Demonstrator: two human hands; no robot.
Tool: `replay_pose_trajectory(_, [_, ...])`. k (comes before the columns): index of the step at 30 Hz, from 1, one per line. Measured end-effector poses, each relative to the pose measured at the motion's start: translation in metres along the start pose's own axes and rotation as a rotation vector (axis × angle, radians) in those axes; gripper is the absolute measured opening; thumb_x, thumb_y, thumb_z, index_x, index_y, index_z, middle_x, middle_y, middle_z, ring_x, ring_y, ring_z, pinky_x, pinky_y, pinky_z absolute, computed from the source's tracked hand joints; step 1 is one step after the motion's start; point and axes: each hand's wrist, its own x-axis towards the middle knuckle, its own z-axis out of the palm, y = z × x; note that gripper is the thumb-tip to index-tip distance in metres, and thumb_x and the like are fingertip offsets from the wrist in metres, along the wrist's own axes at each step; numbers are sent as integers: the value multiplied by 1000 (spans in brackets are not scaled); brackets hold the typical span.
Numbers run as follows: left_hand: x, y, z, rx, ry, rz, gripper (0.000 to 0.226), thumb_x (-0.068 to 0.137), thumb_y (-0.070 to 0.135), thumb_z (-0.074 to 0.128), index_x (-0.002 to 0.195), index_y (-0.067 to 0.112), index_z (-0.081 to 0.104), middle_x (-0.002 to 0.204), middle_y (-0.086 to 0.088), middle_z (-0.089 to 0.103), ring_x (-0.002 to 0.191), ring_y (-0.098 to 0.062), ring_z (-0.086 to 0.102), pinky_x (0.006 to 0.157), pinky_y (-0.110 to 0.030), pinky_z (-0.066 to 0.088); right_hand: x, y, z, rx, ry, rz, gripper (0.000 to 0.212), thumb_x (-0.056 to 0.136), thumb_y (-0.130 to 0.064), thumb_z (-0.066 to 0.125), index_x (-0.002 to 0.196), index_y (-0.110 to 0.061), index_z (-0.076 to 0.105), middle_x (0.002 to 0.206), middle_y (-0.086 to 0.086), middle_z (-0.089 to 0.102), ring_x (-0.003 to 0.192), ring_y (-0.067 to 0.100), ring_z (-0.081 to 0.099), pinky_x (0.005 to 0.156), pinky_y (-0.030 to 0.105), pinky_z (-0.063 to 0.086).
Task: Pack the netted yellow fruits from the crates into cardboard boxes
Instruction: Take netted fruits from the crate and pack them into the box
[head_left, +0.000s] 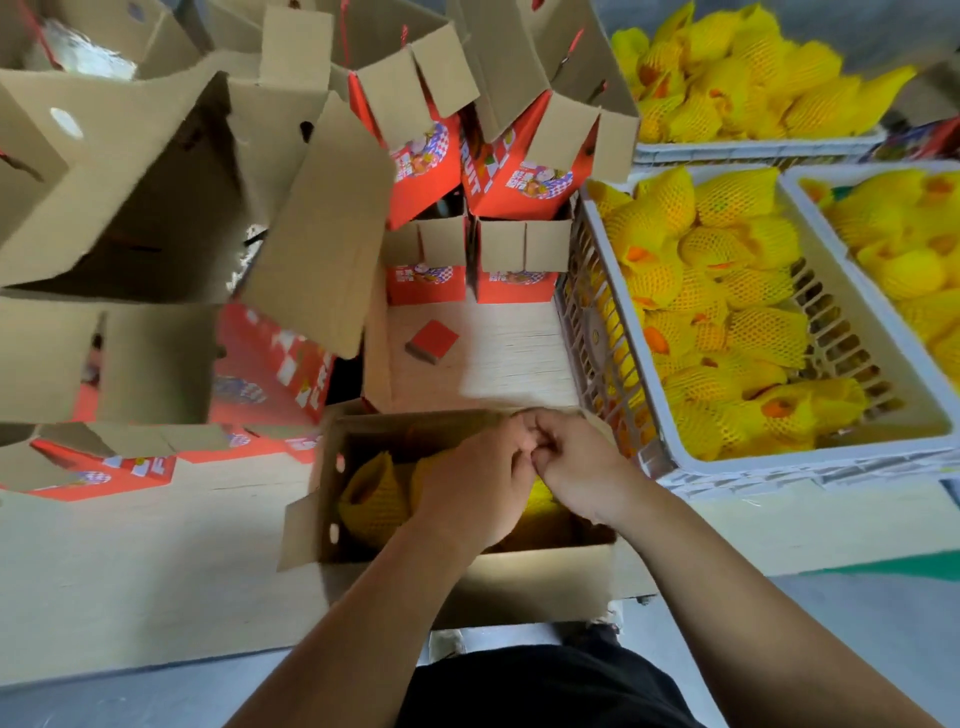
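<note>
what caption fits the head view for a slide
Both hands meet over an open box holding netted fruit, beside full crates.

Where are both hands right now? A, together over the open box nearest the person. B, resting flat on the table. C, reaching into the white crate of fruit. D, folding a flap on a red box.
A: the left hand and right hand meet over the open box, which holds netted fruit.

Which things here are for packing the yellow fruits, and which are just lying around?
For the job:
open box under both hands
netted fruits inside it
crate full of fruits
left hand, right hand

Lying about:
small red block
empty boxes piled up
</note>
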Motion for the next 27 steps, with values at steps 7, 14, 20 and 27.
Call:
replay_pose_trajectory(7, [95,108,55,-197,135,208,27,97,27,48,116,26,66,111,6,71,97,-14,66,82,-35,50,-7,56,-124,214,346,-172,38,87,2,45,107,-21,68,96,-9,71,86,-1,64,75,20,50])
replay_pose_trajectory(14, [164,155,109,415,121,195,17,97,35,54,106,29,67,100,4,72,100,-23,66,84,-38,40,29,161,-219,-360,104,38,51,92,-8,60,142,-14,54,138,13,60,127,33,56,99,35,41])
replay_pose_trajectory(20, [161,158,113,469,174,110,14,96,33,53,97,31,67,94,6,71,92,-23,62,80,-35,38,79,172,-220,-486,-60,-75,52,91,-28,66,140,-19,49,139,15,50,127,39,52,99,44,45])
replay_pose_trajectory(27, [162,160,109,329,233,61,15,97,26,58,108,30,68,106,14,70,101,-18,60,98,-39,40,142,115,-226,-605,192,-410,105,87,-9,63,164,-29,-6,172,-1,-5,149,35,25,111,47,38])
